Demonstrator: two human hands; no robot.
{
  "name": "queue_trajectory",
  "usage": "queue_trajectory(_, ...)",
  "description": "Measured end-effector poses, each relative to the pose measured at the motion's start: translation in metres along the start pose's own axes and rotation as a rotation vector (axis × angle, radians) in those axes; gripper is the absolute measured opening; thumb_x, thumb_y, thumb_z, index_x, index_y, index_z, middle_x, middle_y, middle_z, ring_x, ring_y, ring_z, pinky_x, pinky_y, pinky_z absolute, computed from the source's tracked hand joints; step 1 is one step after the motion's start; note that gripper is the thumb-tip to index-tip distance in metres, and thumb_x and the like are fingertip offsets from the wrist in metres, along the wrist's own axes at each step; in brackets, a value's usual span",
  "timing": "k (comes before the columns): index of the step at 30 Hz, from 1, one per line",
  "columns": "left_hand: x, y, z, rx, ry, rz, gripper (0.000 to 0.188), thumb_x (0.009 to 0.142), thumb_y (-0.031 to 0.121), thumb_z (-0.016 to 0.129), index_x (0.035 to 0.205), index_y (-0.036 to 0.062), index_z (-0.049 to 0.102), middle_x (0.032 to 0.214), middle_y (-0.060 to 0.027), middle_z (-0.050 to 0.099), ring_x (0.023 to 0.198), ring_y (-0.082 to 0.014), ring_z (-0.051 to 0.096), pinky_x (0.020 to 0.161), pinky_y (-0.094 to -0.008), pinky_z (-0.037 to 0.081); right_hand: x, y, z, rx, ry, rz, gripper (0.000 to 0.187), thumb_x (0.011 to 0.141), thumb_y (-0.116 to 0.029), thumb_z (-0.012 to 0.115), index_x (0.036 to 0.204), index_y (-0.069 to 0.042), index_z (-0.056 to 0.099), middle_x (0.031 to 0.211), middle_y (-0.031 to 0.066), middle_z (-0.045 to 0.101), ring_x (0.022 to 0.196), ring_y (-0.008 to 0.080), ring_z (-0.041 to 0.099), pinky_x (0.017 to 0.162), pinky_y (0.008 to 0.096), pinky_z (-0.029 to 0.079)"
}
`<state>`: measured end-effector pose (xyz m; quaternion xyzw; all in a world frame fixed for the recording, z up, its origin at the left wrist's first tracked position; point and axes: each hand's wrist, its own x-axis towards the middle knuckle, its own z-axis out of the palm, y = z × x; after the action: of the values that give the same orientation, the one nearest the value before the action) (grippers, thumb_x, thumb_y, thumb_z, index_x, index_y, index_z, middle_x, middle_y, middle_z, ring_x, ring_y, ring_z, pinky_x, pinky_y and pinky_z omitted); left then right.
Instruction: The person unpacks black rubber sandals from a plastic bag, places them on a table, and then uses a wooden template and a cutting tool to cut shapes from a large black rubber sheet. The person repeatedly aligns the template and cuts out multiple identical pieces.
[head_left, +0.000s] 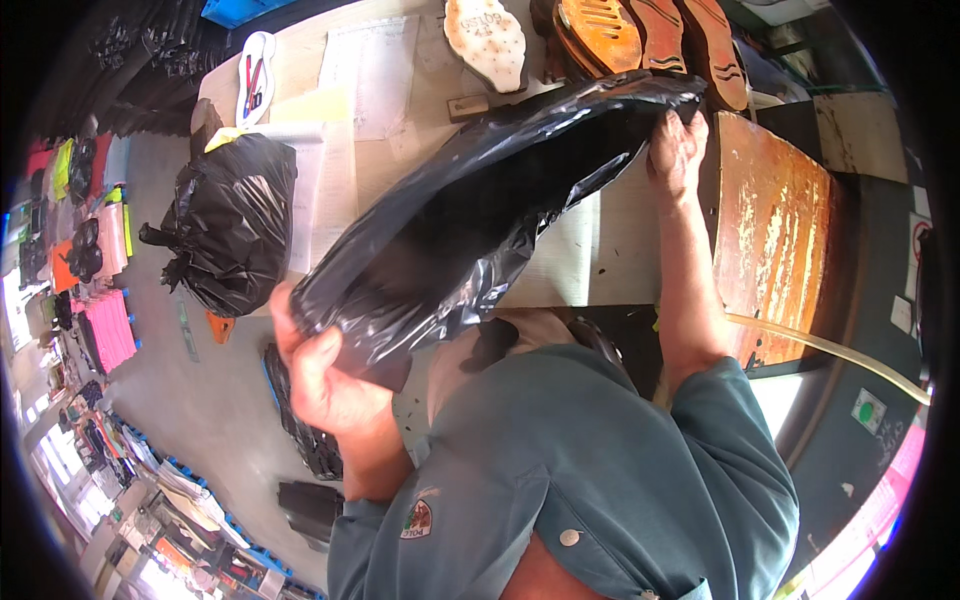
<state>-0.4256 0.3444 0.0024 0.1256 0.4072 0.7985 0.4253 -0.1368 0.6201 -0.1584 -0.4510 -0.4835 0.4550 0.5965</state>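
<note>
A large black plastic bag (420,235) stretches between my two hands, its mouth spread wide toward me above the table's near edge. My left hand (325,375) pinches the bag's lower left end. At the upper right end, my right hand (678,150) is closed on the rim. The inside of the bag looks dark, and I cannot make out anything in it. Left of it, a filled, knotted black bag (235,225) rests on the table's left edge, with a bit of yellow showing at its top.
On the pale table (300,60) lie paper sheets (370,75), a white sole-shaped piece (256,78) and a cream sole-shaped form (485,45). Orange-brown sole moulds (600,35) stand at the back right. A worn orange board (770,240) is at the right. Black bags (300,420) lie on the floor.
</note>
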Motion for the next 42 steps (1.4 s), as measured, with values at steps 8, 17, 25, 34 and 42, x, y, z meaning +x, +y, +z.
queue_trajectory(8,0.010,-0.003,-0.013,0.133,-0.032,-0.035,0.049,0.090,0.008,0.051,0.137,-0.0057,0.058,0.130,-0.0205,0.067,0.123,-0.0335,0.065,0.108,-0.0477,0.051,-0.007,-0.018,0.020,-0.111,-0.129,0.240,0.028,0.100,-0.010,0.073,0.125,0.003,0.071,0.100,0.0022,0.075,0.094,0.0096,0.066,0.086,0.0259,0.054)
queue_trajectory(17,0.023,-0.008,-0.022,0.937,0.221,0.225,0.040,0.102,-0.001,0.065,0.141,-0.0009,0.057,0.135,-0.0128,0.066,0.126,-0.0200,0.062,0.109,-0.0339,0.049,-0.055,-0.117,0.049,-0.632,-0.185,-0.637,0.063,0.078,-0.005,0.087,0.136,-0.001,0.063,0.123,0.0181,0.069,0.119,0.0297,0.065,0.103,0.0375,0.053)
queue_trajectory(25,0.030,-0.035,0.022,1.350,-0.615,0.345,0.030,0.096,0.005,0.073,0.125,0.0005,0.071,0.118,-0.0172,0.075,0.113,-0.0300,0.072,0.101,-0.0375,0.055,-0.038,-0.071,0.083,-0.859,-0.718,-0.430,0.040,0.097,-0.028,0.079,0.121,0.002,0.071,0.104,0.0179,0.075,0.097,0.0297,0.074,0.086,0.0363,0.058)
queue_trajectory(34,0.116,-0.123,-0.099,1.814,-0.547,0.162,0.044,0.096,0.023,0.070,0.133,-0.0006,0.068,0.145,-0.0196,0.064,0.135,-0.0399,0.059,0.117,-0.0502,0.043,0.029,0.015,0.102,-0.522,-0.749,0.260,0.041,0.100,-0.033,0.065,0.107,0.006,0.077,0.091,0.0074,0.076,0.089,0.0156,0.068,0.086,0.0315,0.053)
queue_trajectory(42,0.111,-0.061,-0.065,1.364,-0.447,0.555,0.025,0.097,0.016,0.074,0.117,0.0008,0.076,0.120,-0.0179,0.076,0.118,-0.0373,0.069,0.109,-0.0465,0.051,-0.086,-0.098,0.061,-0.280,-0.581,0.091,0.026,0.104,-0.023,0.074,0.096,0.001,0.078,0.084,-0.0027,0.071,0.076,0.0048,0.058,0.068,0.0243,0.047)
